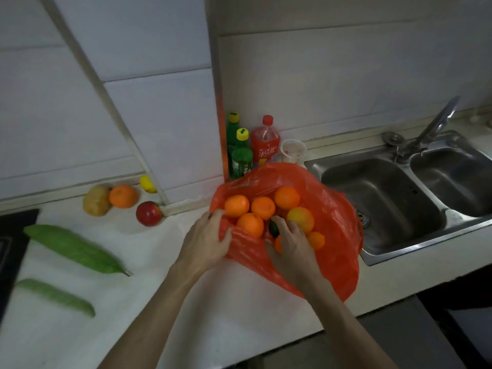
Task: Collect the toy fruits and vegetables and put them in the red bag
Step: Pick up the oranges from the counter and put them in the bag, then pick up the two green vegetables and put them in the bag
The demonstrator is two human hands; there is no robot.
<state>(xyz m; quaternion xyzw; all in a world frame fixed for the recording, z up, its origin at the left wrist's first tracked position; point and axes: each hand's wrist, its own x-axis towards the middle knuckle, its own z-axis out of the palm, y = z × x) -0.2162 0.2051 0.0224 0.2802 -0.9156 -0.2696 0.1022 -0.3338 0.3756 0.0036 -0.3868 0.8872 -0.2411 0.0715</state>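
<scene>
The red bag [332, 235] lies open on the white counter beside the sink, with several oranges [237, 205] and a yellow-orange fruit [302, 218] inside. My left hand [205, 241] grips the bag's near-left rim. My right hand [292, 249] is inside the bag's mouth, fingers over a small dark green item [273, 228] among the oranges; whether it grips that item is unclear. At the back left of the counter sit a potato [96, 200], an orange [123, 196], a lemon [147, 184] and a red apple [148, 213]. Two long green vegetables [76, 249] [57, 296] lie at the left.
Two green bottles [241, 155], a red soda bottle [265, 142] and a white cup [292, 151] stand behind the bag by the wall. A steel double sink [386, 203] with a faucet [434, 126] is at the right. A black stove edge [10, 246] lies far left.
</scene>
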